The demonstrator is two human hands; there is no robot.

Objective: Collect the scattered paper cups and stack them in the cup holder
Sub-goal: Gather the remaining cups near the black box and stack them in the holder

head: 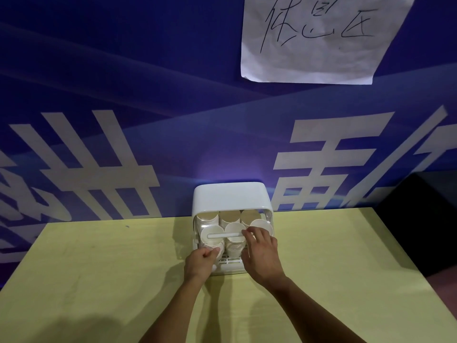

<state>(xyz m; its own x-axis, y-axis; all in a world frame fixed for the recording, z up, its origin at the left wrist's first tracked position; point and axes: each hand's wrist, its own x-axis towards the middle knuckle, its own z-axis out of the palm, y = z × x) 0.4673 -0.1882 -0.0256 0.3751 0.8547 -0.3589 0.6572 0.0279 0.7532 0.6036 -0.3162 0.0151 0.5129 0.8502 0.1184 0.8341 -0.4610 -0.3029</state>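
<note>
Tabletop, yellow-green, runs across the lower frame, with a blue banner wall behind it.

Left hand is at the front lower-left corner of the cup holder. Its fingers are curled tight, with the thumb up against the lowest left cup stack. Cannot tell whether it grips a cup, the holder's edge or nothing.

The holder is a white box standing at the back of the tabletop, against the wall. The paper cups are inside it in nested stacks lying on their sides, one row at the back and one in front. A white handle bar crosses the front.

Right hand is spread over the holder's front right, fingertips at the bar's right end and just beside the rightmost cup. The fingers are loose and not wrapped round anything that shows.

A paper sign hangs on the wall at upper right.

Progress: every cup in view is already in the holder, so collecting looks done or close to it. What is left is likely just seating the front stacks or closing the front. That is a judgement only — the hands hide the lower front.
</note>
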